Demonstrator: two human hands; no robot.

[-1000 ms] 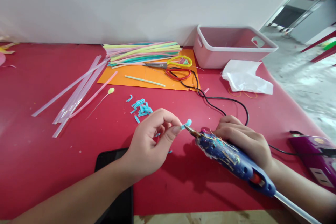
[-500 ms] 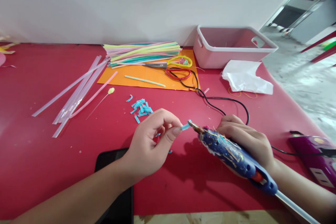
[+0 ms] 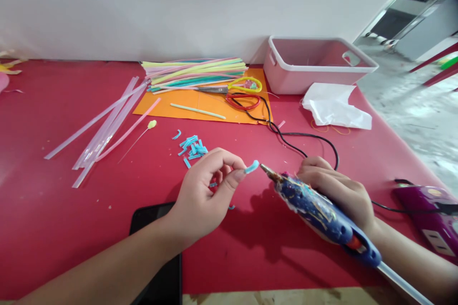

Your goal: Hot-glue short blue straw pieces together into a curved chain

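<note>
Between the thumb and forefinger of my left hand [image 3: 211, 190] is a short, slightly bent piece of blue pipe cleaner [image 3: 252, 167]. My right hand [image 3: 336, 190] is wrapped round a blue glue gun [image 3: 315, 209], smeared with dried glue, a clear glue stick [image 3: 404, 283] sticking out of its back. The metal nozzle points left and sits just apart from the pipe cleaner's free end. Beyond my left hand lies a small heap of cut blue pieces [image 3: 193, 147]. A yellow-tipped thin stem [image 3: 151, 125] rests farther left.
Pipe cleaners [image 3: 196, 71] and scissors [image 3: 243, 88] lie on an orange sheet [image 3: 161, 108]. Glue sticks [image 3: 107, 128] are at left, a black phone [image 3: 157, 276] under my left forearm. A pink basket [image 3: 304, 78], white paper [image 3: 334, 105], black cord [image 3: 322, 136] and purple power strip [image 3: 422, 205] are right.
The glue gun's nozzle has drawn back slightly to the right, leaving a small gap from the blue piece. That piece now tilts up a little more in my left fingers.
</note>
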